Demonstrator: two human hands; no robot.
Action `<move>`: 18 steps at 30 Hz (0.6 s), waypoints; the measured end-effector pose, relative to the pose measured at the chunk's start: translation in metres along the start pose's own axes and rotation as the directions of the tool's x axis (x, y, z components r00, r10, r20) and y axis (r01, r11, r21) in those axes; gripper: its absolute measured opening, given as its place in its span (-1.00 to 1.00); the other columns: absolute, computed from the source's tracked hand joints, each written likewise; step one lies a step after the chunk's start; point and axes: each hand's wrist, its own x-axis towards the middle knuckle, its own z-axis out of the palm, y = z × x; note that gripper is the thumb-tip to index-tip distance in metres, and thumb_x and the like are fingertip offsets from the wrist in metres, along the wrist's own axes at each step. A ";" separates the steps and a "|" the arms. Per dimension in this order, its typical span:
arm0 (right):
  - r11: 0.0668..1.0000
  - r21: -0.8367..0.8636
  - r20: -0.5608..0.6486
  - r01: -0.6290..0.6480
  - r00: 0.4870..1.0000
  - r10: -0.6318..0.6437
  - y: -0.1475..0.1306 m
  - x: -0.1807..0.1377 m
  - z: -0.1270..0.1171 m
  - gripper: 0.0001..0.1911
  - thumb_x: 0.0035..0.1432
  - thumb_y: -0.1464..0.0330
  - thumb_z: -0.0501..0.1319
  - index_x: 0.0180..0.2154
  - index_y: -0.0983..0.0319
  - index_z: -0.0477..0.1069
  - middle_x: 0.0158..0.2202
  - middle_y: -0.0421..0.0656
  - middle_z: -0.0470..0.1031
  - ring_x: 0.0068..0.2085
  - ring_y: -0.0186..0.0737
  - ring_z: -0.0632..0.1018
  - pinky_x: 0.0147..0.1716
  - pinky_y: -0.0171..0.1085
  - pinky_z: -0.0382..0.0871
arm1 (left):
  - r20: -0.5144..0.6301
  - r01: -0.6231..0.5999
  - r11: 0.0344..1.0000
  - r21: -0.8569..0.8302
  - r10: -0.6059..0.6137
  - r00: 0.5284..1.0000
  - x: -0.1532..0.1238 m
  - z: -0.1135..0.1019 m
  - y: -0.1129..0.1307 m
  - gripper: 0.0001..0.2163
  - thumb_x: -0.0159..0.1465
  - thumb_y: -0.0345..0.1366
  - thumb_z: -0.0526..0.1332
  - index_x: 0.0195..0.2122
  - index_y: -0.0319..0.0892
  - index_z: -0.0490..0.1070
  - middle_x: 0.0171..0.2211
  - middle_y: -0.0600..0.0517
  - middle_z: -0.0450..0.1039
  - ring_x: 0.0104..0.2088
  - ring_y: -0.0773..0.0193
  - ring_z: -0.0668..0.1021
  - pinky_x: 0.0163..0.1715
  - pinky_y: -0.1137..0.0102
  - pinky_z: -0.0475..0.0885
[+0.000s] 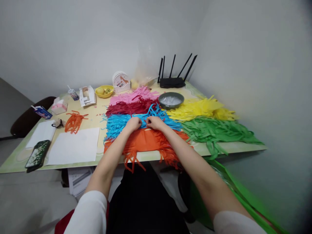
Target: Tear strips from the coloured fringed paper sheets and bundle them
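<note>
My left hand and my right hand rest close together at the seam between the blue paper strips and the orange paper strips. Both hands have curled fingers that pinch at the strips there; which strip each one grips I cannot make out. Behind lie dark red strips and pink strips. To the right are yellow strips and green strips. A grey bowl with white contents stands just beyond my hands.
A small loose bunch of orange strips, white sheets, a phone, a black router, a yellow bowl, cartons and a tissue pack sit on the table. A green bag hangs at the lower right.
</note>
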 end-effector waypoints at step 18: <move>0.979 0.170 -0.203 -0.116 0.968 0.150 -0.055 -0.006 0.033 -0.55 0.32 0.34 0.12 0.19 0.35 0.21 0.04 0.08 0.44 0.00 -0.07 0.51 0.03 -0.02 0.35 | -0.806 -0.011 0.866 -0.500 -0.460 0.373 -0.039 -0.093 -0.036 -0.90 0.22 -0.46 0.04 -0.42 -0.18 0.23 -0.46 0.08 0.35 -0.38 0.33 0.43 -0.27 0.48 0.33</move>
